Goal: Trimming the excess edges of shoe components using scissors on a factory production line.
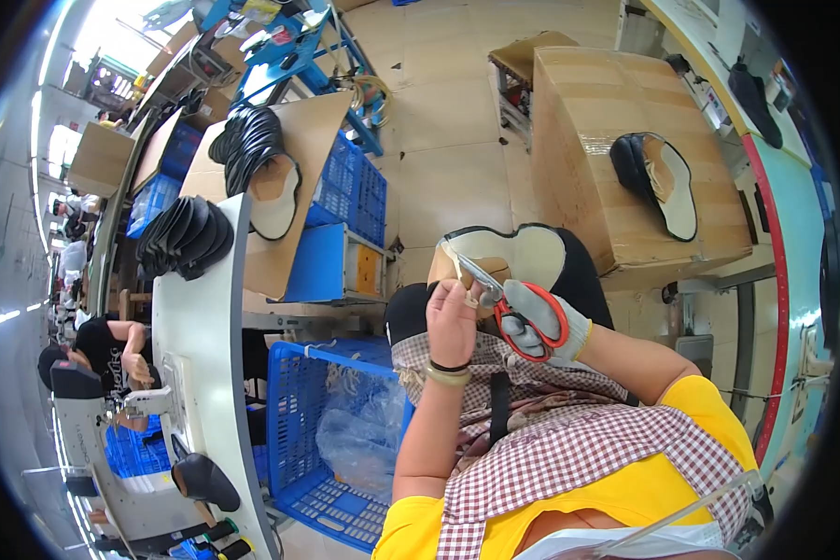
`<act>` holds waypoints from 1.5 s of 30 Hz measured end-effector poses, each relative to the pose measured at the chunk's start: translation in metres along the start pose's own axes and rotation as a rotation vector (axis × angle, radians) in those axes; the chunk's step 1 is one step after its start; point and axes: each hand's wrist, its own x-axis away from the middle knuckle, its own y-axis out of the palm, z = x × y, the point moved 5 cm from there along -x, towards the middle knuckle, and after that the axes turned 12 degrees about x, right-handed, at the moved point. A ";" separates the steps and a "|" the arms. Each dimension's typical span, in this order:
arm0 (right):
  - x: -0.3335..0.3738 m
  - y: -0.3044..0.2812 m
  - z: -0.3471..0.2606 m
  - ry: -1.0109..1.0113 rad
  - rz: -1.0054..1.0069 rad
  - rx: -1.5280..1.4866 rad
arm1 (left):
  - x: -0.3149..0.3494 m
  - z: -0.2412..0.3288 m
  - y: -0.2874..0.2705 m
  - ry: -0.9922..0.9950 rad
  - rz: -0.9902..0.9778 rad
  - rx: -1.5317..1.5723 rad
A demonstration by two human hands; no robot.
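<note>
Across my lap lies a shoe upper [538, 254], black-edged with white and tan lining facing up. My left hand [451, 327], bare with bangles at the wrist, pinches a thin pale strip [455, 259] at the upper's left edge. My right hand [527, 306] wears a grey-white glove and grips scissors [560, 322] by their red handles. The scissors' blades point up and left, close to the strip and my left fingertips. How far the blades are apart cannot be made out.
Another shoe upper [683, 191] lies on a large cardboard box [579, 121] at right. Stacked black uppers [247, 145] rest on cardboard at left. A blue crate [294, 448] holding clear plastic stands beside me, near a white sewing table [205, 317]. A person [103, 345] sits beyond it.
</note>
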 end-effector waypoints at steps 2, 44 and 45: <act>-0.002 0.000 0.006 0.023 0.025 0.028 | 0.011 -0.001 -0.004 0.062 0.031 -0.009; 0.077 -0.094 0.038 -0.283 -0.060 0.192 | 0.041 -0.077 0.012 -0.835 -0.720 -0.901; 0.077 -0.100 0.039 -0.321 -0.051 0.214 | 0.048 -0.089 0.020 -0.775 -0.734 -0.942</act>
